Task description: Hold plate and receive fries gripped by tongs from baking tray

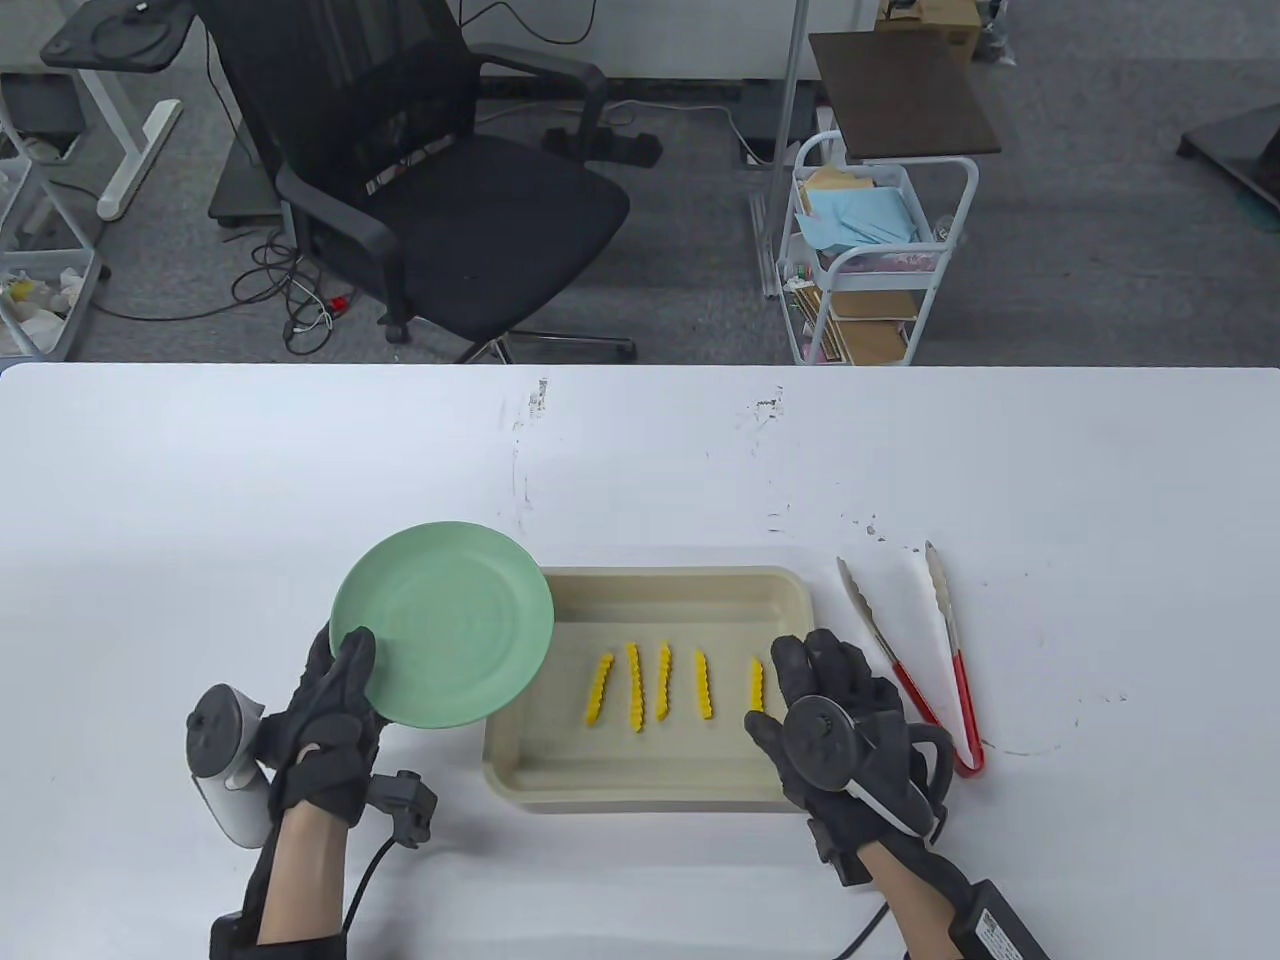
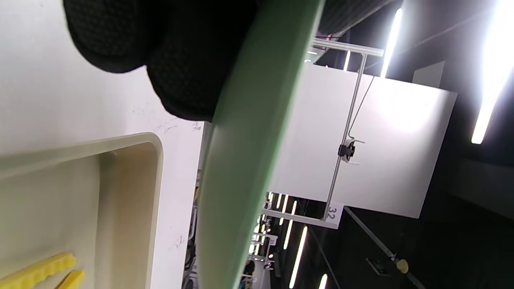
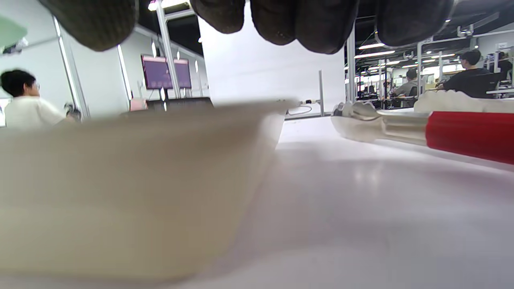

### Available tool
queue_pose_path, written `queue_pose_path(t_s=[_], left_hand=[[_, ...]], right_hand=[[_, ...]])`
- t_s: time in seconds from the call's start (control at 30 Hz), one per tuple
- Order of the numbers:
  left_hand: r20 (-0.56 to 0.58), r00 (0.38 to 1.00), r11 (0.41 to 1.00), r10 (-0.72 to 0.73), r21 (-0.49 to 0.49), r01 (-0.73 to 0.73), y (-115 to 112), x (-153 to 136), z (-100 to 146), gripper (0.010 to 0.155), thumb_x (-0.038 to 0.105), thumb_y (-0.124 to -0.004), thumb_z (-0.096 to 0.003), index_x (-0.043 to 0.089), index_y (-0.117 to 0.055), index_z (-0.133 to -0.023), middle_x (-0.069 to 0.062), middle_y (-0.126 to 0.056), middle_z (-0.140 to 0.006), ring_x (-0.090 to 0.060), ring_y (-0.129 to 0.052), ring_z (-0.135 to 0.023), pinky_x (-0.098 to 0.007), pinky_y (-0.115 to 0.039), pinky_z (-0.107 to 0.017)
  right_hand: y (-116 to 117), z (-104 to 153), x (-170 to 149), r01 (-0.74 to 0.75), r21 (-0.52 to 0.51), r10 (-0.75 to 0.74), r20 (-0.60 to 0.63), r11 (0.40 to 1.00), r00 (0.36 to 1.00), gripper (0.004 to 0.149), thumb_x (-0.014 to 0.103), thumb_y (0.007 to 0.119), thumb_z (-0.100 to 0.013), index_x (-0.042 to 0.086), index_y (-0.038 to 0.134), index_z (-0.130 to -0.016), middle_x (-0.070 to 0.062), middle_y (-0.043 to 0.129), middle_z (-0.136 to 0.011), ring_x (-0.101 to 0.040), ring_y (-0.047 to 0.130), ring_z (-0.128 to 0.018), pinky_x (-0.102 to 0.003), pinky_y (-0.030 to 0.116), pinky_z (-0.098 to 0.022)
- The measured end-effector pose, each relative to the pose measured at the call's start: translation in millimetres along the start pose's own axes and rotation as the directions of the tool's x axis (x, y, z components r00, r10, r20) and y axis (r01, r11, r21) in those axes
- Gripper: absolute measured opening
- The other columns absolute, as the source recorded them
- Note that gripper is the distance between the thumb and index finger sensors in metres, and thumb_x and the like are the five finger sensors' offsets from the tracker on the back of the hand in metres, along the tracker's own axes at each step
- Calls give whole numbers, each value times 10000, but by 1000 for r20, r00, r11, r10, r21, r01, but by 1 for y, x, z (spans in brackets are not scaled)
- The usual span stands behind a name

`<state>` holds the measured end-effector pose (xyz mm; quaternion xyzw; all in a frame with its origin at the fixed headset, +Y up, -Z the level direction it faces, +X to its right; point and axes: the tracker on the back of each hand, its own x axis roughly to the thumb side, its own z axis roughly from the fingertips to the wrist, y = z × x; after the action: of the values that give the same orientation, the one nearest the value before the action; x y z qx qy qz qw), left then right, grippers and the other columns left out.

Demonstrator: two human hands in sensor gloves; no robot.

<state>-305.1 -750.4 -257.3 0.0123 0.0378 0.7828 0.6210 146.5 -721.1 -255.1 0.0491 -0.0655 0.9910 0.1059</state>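
Gripping the green plate (image 1: 443, 623) by its near-left rim, the left hand (image 1: 325, 725) has its thumb on top and fingers (image 2: 188, 60) underneath; the plate carries no food and overhangs the far-left corner of the beige baking tray (image 1: 700, 590). Five yellow crinkle-cut fries (image 1: 653, 686) lie in a row on the tray floor, none touching. Over the tray's near-right corner, the right hand (image 1: 835, 730) hangs with fingers spread, holding nothing. Just right of the tray, the red-handled tongs (image 1: 915, 655) lie on the tabletop (image 1: 200, 500) with arms apart, tips toward the far edge.
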Motion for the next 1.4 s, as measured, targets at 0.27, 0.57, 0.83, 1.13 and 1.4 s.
queue_pose_path(t_s=[0.27,0.57,0.83,1.13,1.4], left_hand=[[11,1000,999,-24,27,24,-2,-5,9,596,375,-508,-644,32,-296,-1083,-109,-705,-881,-275,-931,-560,-552,-732,-471],[24,997,995,-76,60,75,-3,-7,8,596,380,-516,-645,31,-310,-1082,-113,-707,-882,-281,-931,-564,-557,-729,-476],[27,996,996,-82,49,81,-3,-8,7,597,380,-518,-644,32,-311,-1081,-115,-706,-883,-283,-931,-567,-559,-728,-479],[19,998,997,-67,49,66,-3,-7,8,598,380,-515,-645,31,-305,-1083,-116,-703,-887,-284,-929,-573,-560,-726,-482],[12,1000,999,-22,40,21,-4,-6,9,597,375,-511,-645,27,-301,-1082,-116,-700,-889,-284,-928,-577,-560,-725,-485]], right_hand=[[-12,-7,-52,57,16,-51,-243,998,969,829,591,712,-414,227,325,-1051,-170,272,-1072,-490,477,-998,-718,494,-633],[6,-13,-100,58,214,58,-496,975,866,702,571,779,-401,263,541,-985,-228,272,-1059,-645,422,-947,-741,461,-636],[12,-15,-104,6,170,87,-537,985,839,598,508,797,-409,218,655,-913,-235,439,-1032,-586,549,-943,-706,533,-636],[18,-18,-112,-20,182,120,-557,983,821,435,455,788,-433,237,789,-809,-150,525,-1038,-501,553,-977,-710,495,-650],[8,-15,-118,67,107,5,-564,992,825,407,400,813,-416,163,844,-745,-194,646,-975,-549,663,-911,-710,551,-623]])
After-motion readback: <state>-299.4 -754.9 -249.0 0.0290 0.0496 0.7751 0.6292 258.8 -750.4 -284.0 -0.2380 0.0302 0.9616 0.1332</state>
